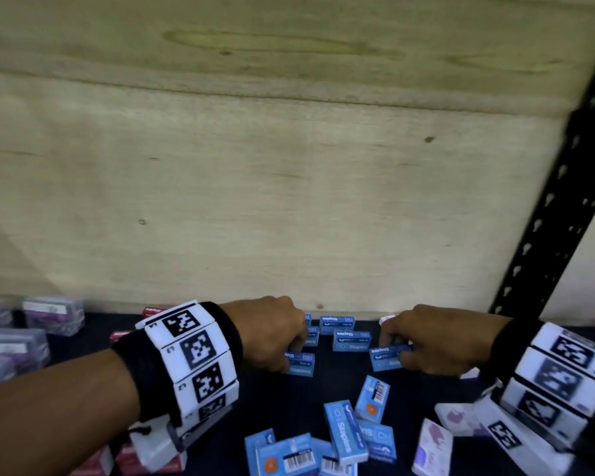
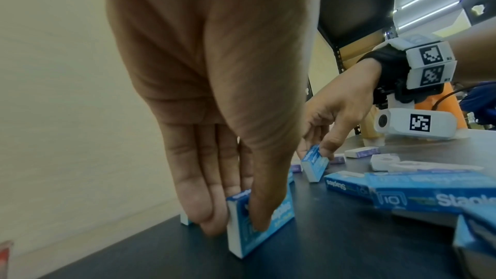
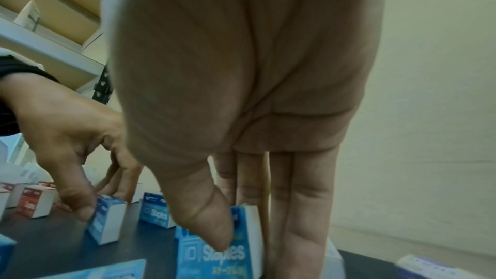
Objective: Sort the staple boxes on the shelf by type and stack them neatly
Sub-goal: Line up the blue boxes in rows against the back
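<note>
Dark shelf [image 1: 265,400] backed by pale plywood panel [image 1: 255,187]. We see the left hand [image 1: 272,333] with its grip pinching a blue staple box [image 2: 257,220] standing on edge, thumb in front, fingers [image 2: 198,205] behind. The right hand [image 1: 437,341] pinches a second blue staple box [image 3: 228,247] the same way. Two more blue boxes [image 1: 351,340] stand between the hands near the panel; loose blue boxes [image 1: 344,438] lie nearer us. Purple boxes [image 1: 54,316] sit far left.

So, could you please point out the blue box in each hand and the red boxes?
Left hand's blue box [image 2: 271,228], left wrist view, front face.
Right hand's blue box [image 3: 228,256], right wrist view, printed front.
Red boxes [image 3: 33,206], right wrist view, nearest box's face.
</note>
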Action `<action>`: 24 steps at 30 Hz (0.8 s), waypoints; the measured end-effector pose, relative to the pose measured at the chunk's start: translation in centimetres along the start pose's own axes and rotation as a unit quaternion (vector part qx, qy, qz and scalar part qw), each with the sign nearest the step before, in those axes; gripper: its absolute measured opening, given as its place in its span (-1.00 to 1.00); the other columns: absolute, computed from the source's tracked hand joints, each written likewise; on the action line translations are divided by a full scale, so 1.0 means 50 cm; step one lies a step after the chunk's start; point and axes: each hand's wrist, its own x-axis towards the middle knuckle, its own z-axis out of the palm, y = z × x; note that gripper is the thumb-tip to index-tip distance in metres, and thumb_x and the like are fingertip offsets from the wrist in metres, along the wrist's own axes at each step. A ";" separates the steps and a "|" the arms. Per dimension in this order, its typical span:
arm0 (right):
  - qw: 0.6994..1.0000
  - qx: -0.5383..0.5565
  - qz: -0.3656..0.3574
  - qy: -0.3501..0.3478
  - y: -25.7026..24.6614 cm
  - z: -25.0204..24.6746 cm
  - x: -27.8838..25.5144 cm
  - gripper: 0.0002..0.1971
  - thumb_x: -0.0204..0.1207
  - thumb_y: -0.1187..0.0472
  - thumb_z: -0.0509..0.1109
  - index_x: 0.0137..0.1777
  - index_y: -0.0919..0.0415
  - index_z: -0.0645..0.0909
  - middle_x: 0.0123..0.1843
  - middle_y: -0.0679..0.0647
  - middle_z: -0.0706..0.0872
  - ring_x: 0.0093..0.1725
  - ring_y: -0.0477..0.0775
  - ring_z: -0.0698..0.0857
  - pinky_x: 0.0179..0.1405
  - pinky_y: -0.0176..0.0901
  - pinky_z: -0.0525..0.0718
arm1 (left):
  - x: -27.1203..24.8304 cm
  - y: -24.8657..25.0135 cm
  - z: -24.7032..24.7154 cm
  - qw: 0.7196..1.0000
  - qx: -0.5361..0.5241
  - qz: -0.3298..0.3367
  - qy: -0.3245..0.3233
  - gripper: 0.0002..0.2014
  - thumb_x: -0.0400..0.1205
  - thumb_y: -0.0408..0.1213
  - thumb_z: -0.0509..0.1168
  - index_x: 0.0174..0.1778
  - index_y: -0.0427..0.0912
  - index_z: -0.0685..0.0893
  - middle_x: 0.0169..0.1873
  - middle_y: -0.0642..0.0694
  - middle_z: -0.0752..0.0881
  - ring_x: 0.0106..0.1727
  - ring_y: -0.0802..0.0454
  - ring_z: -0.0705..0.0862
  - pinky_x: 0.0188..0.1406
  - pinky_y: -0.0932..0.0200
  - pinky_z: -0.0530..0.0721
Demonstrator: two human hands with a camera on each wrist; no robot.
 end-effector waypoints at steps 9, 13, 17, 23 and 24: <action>0.999 0.024 -0.037 0.021 -0.025 0.000 0.018 -0.79 0.61 0.03 0.38 0.23 -0.11 0.57 0.01 -0.16 0.68 -0.04 -0.09 0.65 0.03 -0.23 0.60 | 0.011 0.000 0.003 1.000 0.000 0.002 0.004 -0.73 0.60 -0.14 0.45 0.18 -0.11 0.71 0.06 -0.09 0.71 -0.02 -0.08 0.70 -0.11 0.10 0.66; 0.998 0.033 -0.035 0.035 -0.029 0.006 0.024 -0.83 0.58 0.01 0.42 0.13 -0.12 0.57 -0.11 -0.19 0.66 -0.08 -0.08 0.67 0.01 -0.19 0.64 | 0.002 -0.002 -0.004 1.000 0.020 -0.006 0.016 -0.70 0.57 -0.05 0.48 0.16 -0.04 0.69 0.05 -0.03 0.70 -0.01 -0.06 0.69 -0.06 0.04 0.69; 0.998 0.035 -0.036 0.030 -0.030 0.001 0.014 -0.85 0.60 0.00 0.42 0.13 -0.09 0.58 -0.04 -0.15 0.72 -0.06 -0.08 0.69 0.01 -0.19 0.64 | -0.016 0.007 -0.018 0.993 0.106 -0.013 0.054 -0.73 0.59 -0.04 0.42 0.13 -0.05 0.63 0.07 -0.02 0.64 0.01 -0.09 0.67 -0.11 0.03 0.64; 0.995 0.024 -0.056 0.085 -0.024 -0.008 -0.009 -0.85 0.55 0.00 0.44 0.01 -0.15 0.51 -0.11 -0.15 0.68 -0.10 -0.10 0.64 0.00 -0.11 0.67 | -0.038 0.052 -0.017 0.998 0.051 0.002 0.043 -0.66 0.60 0.19 0.32 0.09 0.02 0.60 0.03 0.01 0.64 0.00 -0.06 0.65 -0.07 0.03 0.65; 0.994 0.028 -0.067 0.079 -0.025 -0.010 -0.016 -0.85 0.55 0.01 0.44 0.02 -0.16 0.52 -0.11 -0.15 0.68 -0.13 -0.14 0.63 -0.04 -0.14 0.66 | -0.042 0.062 -0.014 0.999 0.040 0.004 0.036 -0.61 0.58 0.25 0.30 0.10 0.03 0.61 0.02 0.01 0.66 -0.01 -0.06 0.65 -0.08 0.03 0.65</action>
